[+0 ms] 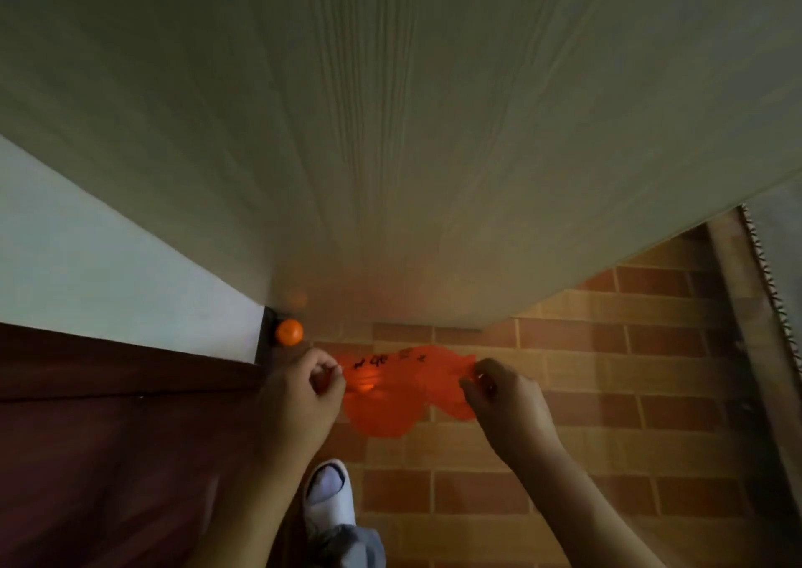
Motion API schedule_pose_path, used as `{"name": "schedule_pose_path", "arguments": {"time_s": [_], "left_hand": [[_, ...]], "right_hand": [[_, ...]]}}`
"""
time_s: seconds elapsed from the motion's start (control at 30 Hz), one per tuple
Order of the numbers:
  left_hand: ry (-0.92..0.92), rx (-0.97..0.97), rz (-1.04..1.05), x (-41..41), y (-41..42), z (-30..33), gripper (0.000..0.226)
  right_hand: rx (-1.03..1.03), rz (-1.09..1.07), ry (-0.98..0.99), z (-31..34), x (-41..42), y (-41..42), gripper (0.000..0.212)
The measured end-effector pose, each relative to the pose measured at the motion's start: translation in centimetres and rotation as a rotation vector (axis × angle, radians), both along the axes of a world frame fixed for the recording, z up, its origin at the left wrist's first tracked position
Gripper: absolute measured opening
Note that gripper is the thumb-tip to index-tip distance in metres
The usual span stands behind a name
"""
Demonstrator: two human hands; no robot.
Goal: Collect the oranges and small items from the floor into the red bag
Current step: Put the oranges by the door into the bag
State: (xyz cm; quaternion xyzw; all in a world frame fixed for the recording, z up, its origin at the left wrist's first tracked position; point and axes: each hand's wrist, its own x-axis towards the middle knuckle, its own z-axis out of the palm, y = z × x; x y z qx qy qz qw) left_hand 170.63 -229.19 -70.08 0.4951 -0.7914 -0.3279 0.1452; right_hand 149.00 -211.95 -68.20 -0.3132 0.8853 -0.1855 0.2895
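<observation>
Nearest the lens, down at the bottom edge, is a foot in a white slipper [328, 496] on the brick-patterned floor [607, 394], with a bit of grey trouser leg below it.

Now left to right. Far left there's a dark red cloth surface [108, 459], and beyond it a pale wall. Just beyond the left fingertips, tucked in the corner against the big pale wood-grain panel [390, 133], sits 1 orange [289, 332], not yet collected. It's resting on the floor, apart from the fingers but close.

Left hand [299, 398] next: fingers curled in, thumb and forefinger pinching the near-left edge of the red bag [390, 394]. The bag stretches between the 2 hands, thin see-through plastic with black print along its top edge, sagging toward the floor between the fingers. An orange glow just right of the left fingers could be fruit already inside, though it's too blurred to call.

Over to the right hand [505, 398]: fingers curled too, pinching the bag's right edge. Both hands look to be spreading the mouth apart.

How will it handle? My read is that the bag is feather-light, floppy and slippery, so it wants a pinch right at the rim or handles, as it has now, or the mouth will collapse. The orange should be firm, smooth and prone to rolling, so cup it round the middle with the whole hand, 1 hand coming off the bag to fetch it.

Far right, a dark board with a zigzag edge [764, 272] leans along the floor.
</observation>
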Motion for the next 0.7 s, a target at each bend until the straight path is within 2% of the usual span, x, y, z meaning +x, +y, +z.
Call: {"name": "schedule_pose_path", "arguments": {"time_s": [0.2, 0.37, 0.47, 0.63, 0.7], "left_hand": [[0.054, -0.053, -0.016, -0.3, -3.8, -9.3, 0.021], [0.088, -0.183, -0.108, -0.7, -5.7, -16.4, 0.022], [0.088, -0.28, -0.146, -0.9, -6.2, -19.4, 0.026], [0.062, -0.479, -0.248, -1.2, -5.5, -23.7, 0.03], [0.029, -0.519, -0.3, -1.2, -5.1, -25.3, 0.027]], "right_hand": [[-0.02, 0.052, 0.11, -9.2, -1.0, -3.3, 0.021], [0.042, 0.211, 0.352, -15.2, -1.6, -6.9, 0.03], [0.036, 0.273, 0.428, -18.1, -1.6, -8.5, 0.031], [-0.233, 0.402, 0.515, -23.5, -1.5, -8.7, 0.019], [-0.271, 0.483, 0.53, -25.7, -1.3, -8.6, 0.015]]}}
